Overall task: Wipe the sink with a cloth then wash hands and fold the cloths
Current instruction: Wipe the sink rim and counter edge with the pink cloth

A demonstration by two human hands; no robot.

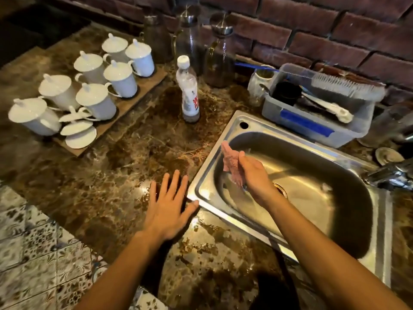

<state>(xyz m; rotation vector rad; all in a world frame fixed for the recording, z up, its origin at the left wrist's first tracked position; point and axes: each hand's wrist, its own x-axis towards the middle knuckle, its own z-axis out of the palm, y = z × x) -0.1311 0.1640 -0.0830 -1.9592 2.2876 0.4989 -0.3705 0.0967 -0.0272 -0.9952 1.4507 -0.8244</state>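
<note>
A stainless steel sink [223, 139] is set into the brown marble counter at the right. My right hand [254, 175] hangs over the basin's left side, gripping a pink cloth [231, 163] that dangles from the fingers. Flat on the counter beside the sink's left rim lies my left hand [171, 204], fingers spread and holding nothing, thumb touching the rim. The drain [282, 189] shows just past my right wrist. The tap [388, 173] sits at the sink's right edge.
A plastic bottle [188, 90] stands left of the sink's far corner. Several white lidded cups [93, 95] sit on a wooden board [143, 92] at the left. Behind the sink a grey tub [312, 124] holds a brush and utensils. Glass jugs [220, 52] line the brick wall.
</note>
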